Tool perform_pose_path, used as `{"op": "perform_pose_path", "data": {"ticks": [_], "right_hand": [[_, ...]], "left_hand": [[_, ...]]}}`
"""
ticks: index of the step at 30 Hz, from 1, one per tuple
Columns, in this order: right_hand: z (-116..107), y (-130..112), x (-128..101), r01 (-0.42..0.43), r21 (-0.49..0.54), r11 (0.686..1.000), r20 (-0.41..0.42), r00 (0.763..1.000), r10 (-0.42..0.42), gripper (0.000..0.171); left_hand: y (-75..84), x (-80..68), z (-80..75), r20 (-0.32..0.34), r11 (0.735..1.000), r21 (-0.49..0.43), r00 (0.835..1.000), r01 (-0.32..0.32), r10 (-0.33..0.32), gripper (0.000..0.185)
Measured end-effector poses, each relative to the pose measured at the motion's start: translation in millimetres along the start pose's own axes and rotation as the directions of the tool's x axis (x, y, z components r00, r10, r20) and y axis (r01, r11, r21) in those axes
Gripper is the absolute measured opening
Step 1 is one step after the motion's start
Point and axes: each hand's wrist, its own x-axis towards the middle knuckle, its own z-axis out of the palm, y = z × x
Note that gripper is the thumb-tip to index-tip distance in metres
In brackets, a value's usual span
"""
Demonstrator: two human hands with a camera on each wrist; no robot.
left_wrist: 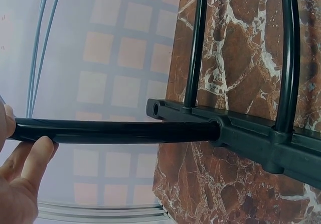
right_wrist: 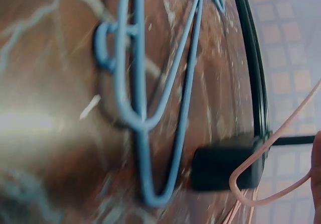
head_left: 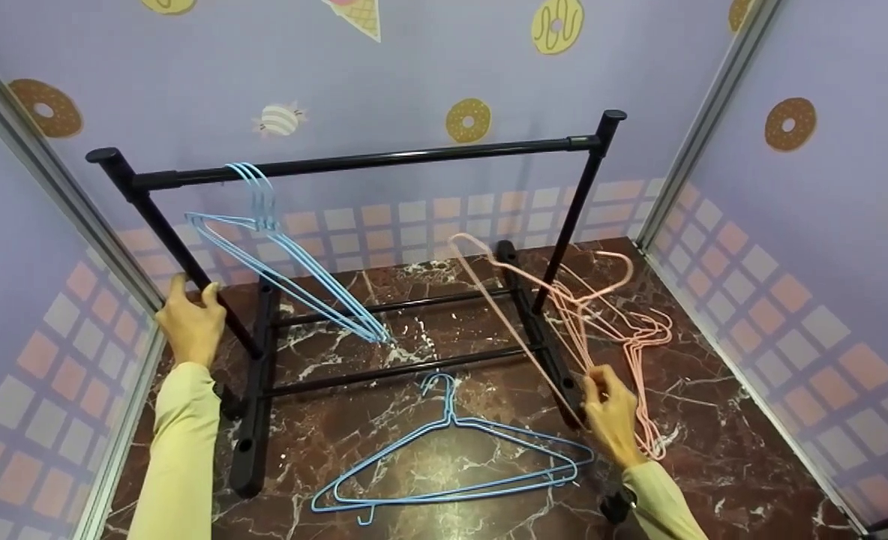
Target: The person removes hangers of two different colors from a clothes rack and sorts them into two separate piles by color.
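Observation:
A black garment rack [head_left: 354, 160] stands on the marble tabletop [head_left: 714, 420]. My left hand [head_left: 191, 313] grips its left upright post [left_wrist: 115, 132]; in the left wrist view the left hand [left_wrist: 20, 179] wraps that post near the rack's base foot [left_wrist: 251, 136]. My right hand [head_left: 606, 405] holds a bunch of pink wire hangers [head_left: 609, 322] beside the rack's right foot [right_wrist: 225, 170], and one pink wire [right_wrist: 266, 156] crosses that foot. Several blue hangers [head_left: 264, 206] hang from the top bar. Other blue hangers [head_left: 451, 461] lie flat on the table in front, and these blue hangers [right_wrist: 143, 108] look blurred.
Purple walls with doughnut prints [head_left: 468, 120] close in the table at the back and both sides. Metal corner strips [head_left: 703, 120] run down at left and right. The rack's lower crossbars [head_left: 391, 367] span the middle of the tabletop.

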Motion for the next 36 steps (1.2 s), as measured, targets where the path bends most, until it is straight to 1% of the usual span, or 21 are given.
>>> {"op": "perform_pose_path", "data": {"ticks": [3, 7, 12, 15, 18, 21, 24, 27, 31, 36], "right_hand": [[-9.8, 7.4, -2.0, -0.020, -0.031, 0.999, -0.044, 0.999, 0.019, 0.005], [-22.8, 18.2, -4.7, -0.053, -0.059, 0.997, -0.094, 0.994, 0.047, 0.007], [-39.6, 30.3, -7.8, -0.146, -0.075, 0.987, -0.118, 0.984, 0.136, 0.005], [-50.4, 36.0, -9.0, -0.222, -0.053, 0.974, -0.124, 0.969, 0.214, 0.004], [-59.6, 40.3, -8.6, -0.300, -0.049, 0.953, -0.126, 0.948, 0.292, 0.006], [-66.7, 43.2, -5.3, -0.354, -0.102, 0.930, -0.135, 0.931, 0.340, 0.007], [-66.7, 45.6, 1.2, -0.379, -0.168, 0.910, -0.125, 0.924, 0.361, 0.008], [-65.0, 47.9, 8.1, -0.390, -0.223, 0.893, -0.097, 0.921, 0.378, 0.010], [-61.2, 53.7, 14.1, -0.398, -0.253, 0.882, -0.040, 0.915, 0.402, 0.011], [-55.8, 62.8, 16.1, -0.386, -0.311, 0.868, -0.026, 0.917, 0.398, 0.010]], "left_hand": [[-0.3, -0.3, -1.3, 0.009, 1.000, 0.000, 1.000, 0.015, -0.015, 0.036], [0.4, -0.4, -1.1, 0.014, 1.000, 0.002, 1.000, 0.012, -0.012, 0.036], [0.4, -0.5, -0.4, -0.008, 1.000, 0.001, 1.000, -0.007, 0.007, 0.034], [0.6, -0.9, 0.1, -0.010, 1.000, -0.002, 1.000, -0.009, 0.009, 0.035], [0.7, -1.5, 0.4, -0.007, 1.000, -0.003, 1.000, -0.008, 0.008, 0.036], [0.7, -2.3, 0.8, -0.001, 1.000, -0.006, 1.000, -0.003, 0.003, 0.036], [-2.0, -2.9, -1.5, -0.001, 1.000, -0.001, 1.000, 0.008, -0.008, 0.036], [-3.7, -3.2, -1.8, 0.002, 1.000, 0.000, 1.000, 0.013, -0.013, 0.036], [-4.1, -2.5, -0.5, -0.001, 1.000, -0.004, 1.000, 0.012, -0.012, 0.036], [-2.0, -0.6, 0.5, 0.004, 1.000, -0.020, 1.000, 0.011, -0.011, 0.034]]}}
